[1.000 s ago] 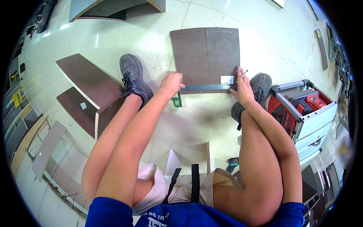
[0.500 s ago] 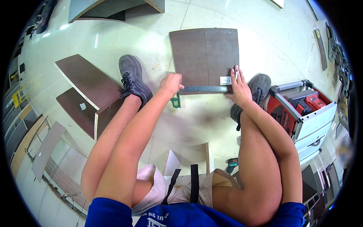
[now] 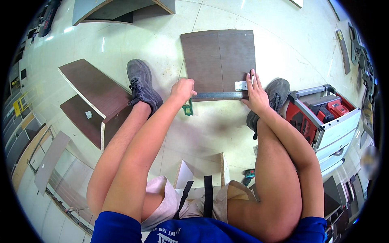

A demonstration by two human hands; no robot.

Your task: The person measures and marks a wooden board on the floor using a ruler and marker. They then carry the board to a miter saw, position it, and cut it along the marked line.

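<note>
A dark brown board [image 3: 202, 60] lies flat on the floor in front of me, with a thin line across its length and a white label [image 3: 241, 86]. Across its near end runs a try square, its steel blade [image 3: 219, 95] on the board and its green stock [image 3: 187, 108] past the left edge. My left hand [image 3: 183, 89] is closed round the square at the corner, partly hiding it. Laid on the board's right edge, my right hand [image 3: 256, 92] has its fingers stretched over the blade's far end. A slim white pen [image 3: 252, 79] is tucked between those fingers.
Joined brown panels [image 3: 95, 91] stand left of my left shoe [image 3: 142, 83]. To the right is a red and grey table saw [image 3: 320, 117]. A green drill [image 3: 248, 175] and upright pale panels [image 3: 224, 168] are close to me. Another panel assembly [image 3: 129, 12] sits at the far side.
The view has shifted very slightly. Both hands, the try square and the board keep their places relative to one another.
</note>
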